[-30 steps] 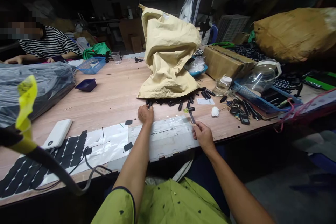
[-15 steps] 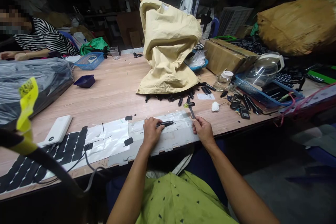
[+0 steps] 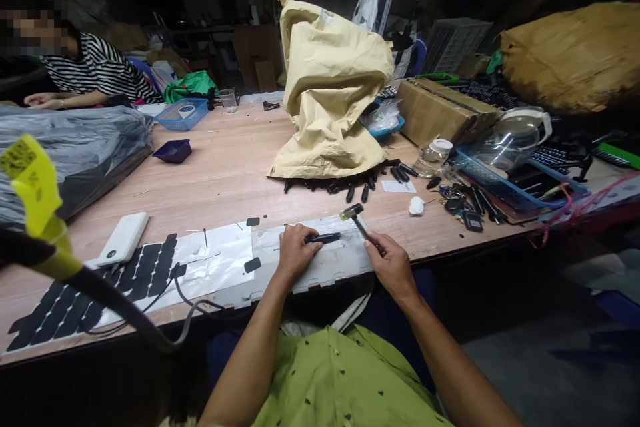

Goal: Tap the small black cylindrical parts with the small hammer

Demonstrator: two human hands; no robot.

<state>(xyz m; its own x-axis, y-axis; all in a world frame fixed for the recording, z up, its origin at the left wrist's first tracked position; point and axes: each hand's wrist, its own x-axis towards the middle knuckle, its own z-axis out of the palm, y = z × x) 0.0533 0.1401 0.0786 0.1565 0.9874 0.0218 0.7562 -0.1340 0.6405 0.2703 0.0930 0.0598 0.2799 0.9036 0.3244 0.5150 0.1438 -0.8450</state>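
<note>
At front of tabletop [image 3: 225, 160], left hand [image 3: 296, 251] pinches black part [image 3: 327, 237] on pale board [image 3: 330, 265], right hand [image 3: 393, 263] grips hammer [image 3: 353, 211] just beyond it, so a badly aimed swing could well catch the left hand

From afar I see a paper sack [image 3: 333, 90] behind the hammer [image 3: 359, 224]; a power bank [image 3: 124, 237] lies left; a jar [image 3: 432, 160] stands right.

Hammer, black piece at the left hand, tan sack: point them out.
Hammer [image 3: 359, 223]: head view, on the handle.
Black piece [image 3: 328, 238]: head view, on the exposed part.
Tan sack [image 3: 334, 90]: head view, on the creased front.
</note>
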